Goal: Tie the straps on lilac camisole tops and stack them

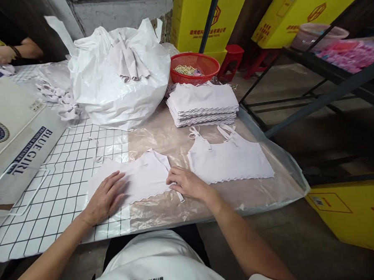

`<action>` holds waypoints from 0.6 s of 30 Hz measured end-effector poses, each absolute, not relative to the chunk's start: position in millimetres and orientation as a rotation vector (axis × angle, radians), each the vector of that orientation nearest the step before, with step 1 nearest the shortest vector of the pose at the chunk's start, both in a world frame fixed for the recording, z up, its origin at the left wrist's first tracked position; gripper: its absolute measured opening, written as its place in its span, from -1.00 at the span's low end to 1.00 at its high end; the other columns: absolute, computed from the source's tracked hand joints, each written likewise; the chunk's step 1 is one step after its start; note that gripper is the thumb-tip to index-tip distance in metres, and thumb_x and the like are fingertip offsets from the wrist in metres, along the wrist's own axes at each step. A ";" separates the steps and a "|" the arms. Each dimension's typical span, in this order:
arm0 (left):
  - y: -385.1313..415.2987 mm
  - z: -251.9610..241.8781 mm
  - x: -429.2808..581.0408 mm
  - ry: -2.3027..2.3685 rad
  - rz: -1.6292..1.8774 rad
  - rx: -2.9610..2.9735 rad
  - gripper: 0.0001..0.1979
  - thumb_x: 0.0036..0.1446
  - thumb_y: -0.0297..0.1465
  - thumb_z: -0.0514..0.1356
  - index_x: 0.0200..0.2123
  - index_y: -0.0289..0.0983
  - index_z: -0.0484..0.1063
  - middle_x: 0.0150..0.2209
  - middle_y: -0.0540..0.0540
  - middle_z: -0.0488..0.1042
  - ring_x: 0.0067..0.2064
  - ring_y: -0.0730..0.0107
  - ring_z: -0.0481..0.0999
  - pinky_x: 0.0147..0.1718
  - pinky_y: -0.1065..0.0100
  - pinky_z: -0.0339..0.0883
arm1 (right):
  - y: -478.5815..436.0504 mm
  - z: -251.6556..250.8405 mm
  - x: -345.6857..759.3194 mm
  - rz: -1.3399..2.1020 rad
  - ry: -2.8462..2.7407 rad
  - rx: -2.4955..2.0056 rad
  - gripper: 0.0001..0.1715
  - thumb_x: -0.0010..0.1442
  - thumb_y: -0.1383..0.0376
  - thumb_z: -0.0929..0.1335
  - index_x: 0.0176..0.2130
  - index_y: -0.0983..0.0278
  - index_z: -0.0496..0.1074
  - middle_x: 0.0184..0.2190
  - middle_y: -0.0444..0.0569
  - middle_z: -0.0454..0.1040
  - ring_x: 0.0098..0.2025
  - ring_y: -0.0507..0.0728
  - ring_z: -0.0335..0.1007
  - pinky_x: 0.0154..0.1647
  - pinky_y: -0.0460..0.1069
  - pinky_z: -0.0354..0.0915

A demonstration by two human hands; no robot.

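A pale lilac-white camisole top (pixel 145 173) with a wavy hem lies flat on the table in front of me. My left hand (pixel 105 197) rests on its left part, fingers stretched out. At its right edge my right hand (pixel 186 182) is closed with bent fingers, gripping the cloth. A narrow strap end (pixel 180 196) sticks out below those fingers; how it is held is hidden. Just to the right lies a second camisole top (pixel 230 162) with two looped straps at its upper edge. Behind that one is a thick stack of similar camisole tops (pixel 204 101).
A bulging white plastic bag (pixel 118 93) with cloth on it stands behind, beside a red basket (pixel 196 68) of elastic bands. At left are a carton (pixel 20 136) and a co-worker's hand (pixel 2 54). A metal rack (pixel 316 95) and yellow boxes (pixel 212 17) border the table.
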State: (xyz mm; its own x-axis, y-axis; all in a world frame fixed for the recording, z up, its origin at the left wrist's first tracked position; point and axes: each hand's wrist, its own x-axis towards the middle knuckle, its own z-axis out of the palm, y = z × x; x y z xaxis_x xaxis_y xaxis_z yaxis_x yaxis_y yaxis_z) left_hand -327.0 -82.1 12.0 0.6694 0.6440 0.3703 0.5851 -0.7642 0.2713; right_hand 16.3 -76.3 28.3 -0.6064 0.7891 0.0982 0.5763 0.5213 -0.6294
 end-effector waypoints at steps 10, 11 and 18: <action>-86.5 14.4 -290.6 1.123 0.760 2.619 -0.75 0.30 -0.43 0.09 0.02 -0.19 0.38 0.09 -0.24 0.44 0.20 0.02 0.34 0.08 -0.03 0.38 | -108.6 27.6 17.8 0.906 -1.946 -1.483 -0.92 0.22 0.41 0.33 -0.26 0.23 0.38 -0.39 -0.15 0.44 -0.40 0.02 0.36 -0.33 -0.08 0.27; -85.7 12.1 -290.9 1.170 0.739 2.625 -0.74 0.30 -0.41 0.09 0.05 -0.20 0.36 0.13 -0.26 0.41 0.23 -0.02 0.30 0.10 -0.08 0.35 | -109.7 26.5 16.1 0.877 -1.998 -1.451 -0.88 0.21 0.44 0.33 -0.23 0.23 0.39 -0.35 -0.13 0.46 -0.38 0.03 0.37 -0.30 -0.08 0.29; -104.3 -2.0 -353.5 2.123 0.724 2.290 -0.70 0.23 -0.13 0.14 -0.18 -0.25 0.32 -0.14 -0.28 0.37 0.00 -0.11 0.37 -0.02 -0.16 0.32 | -109.1 17.1 15.7 0.576 -1.938 -1.364 -0.85 0.32 0.30 0.27 -0.28 0.21 0.42 -0.37 -0.04 0.48 -0.36 0.09 0.41 -0.30 -0.03 0.33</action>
